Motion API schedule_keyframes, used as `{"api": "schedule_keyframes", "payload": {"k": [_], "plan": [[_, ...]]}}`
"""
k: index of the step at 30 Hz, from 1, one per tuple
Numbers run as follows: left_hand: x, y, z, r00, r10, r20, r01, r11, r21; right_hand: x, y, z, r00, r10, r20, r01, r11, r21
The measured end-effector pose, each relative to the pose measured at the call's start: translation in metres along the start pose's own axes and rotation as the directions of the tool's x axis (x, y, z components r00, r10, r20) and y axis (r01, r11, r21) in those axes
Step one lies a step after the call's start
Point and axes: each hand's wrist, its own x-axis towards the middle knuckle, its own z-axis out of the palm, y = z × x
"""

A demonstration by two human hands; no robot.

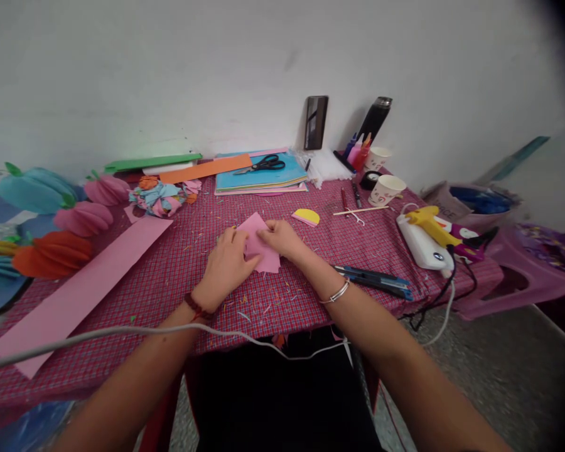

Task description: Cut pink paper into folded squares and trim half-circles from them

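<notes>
A small piece of pink paper (262,254), seemingly folded in layers, is between my two hands above the tablecloth. My left hand (228,260) grips its left side, the thumb lying across the lower part. From the right, my right hand (282,240) pinches the paper's edge with thumb and bent forefinger. A yellow half-round paper piece (307,217) with a pink edge lies just beyond my right hand. Blue-black utility knives (374,281) rest by my right forearm. To the left stretches a long pink paper strip (82,285).
Paper pumpkins (73,254) stand at far left, beside crumpled paper scraps (162,198). Scissors (266,163) lie on stacked coloured sheets (258,182). Paper cups (387,189), a phone (316,122) and a yellow glue gun (433,226) are at right. A white cable (169,328) crosses in front.
</notes>
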Motion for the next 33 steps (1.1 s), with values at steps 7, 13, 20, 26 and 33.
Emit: {"api": "schedule_keyframes", "payload": {"k": [7,13,20,26,33], "plan": [[0.006,-0.003,0.007,0.994,0.095,-0.046,-0.097,0.995,-0.034,0.006,0.003,0.001,0.953,-0.017,-0.301,0.085,0.974,0.212],[0.017,-0.016,0.007,0.982,-0.147,-0.119,0.059,0.834,-0.549,0.01,-0.008,-0.028,0.874,0.064,-0.482,0.311,0.689,0.655],[0.019,-0.011,-0.005,0.973,-0.106,0.204,0.219,0.168,-0.961,-0.008,-0.022,-0.002,0.985,0.138,-0.108,-0.015,0.678,0.735],[0.017,-0.006,-0.003,0.959,-0.202,0.198,0.22,0.093,-0.971,-0.018,-0.025,0.002,0.998,0.014,0.06,-0.044,0.836,0.547],[0.02,-0.012,-0.005,0.892,-0.304,0.334,0.364,0.045,-0.93,-0.021,-0.024,-0.008,0.945,-0.24,0.223,0.119,0.884,0.451]]}}
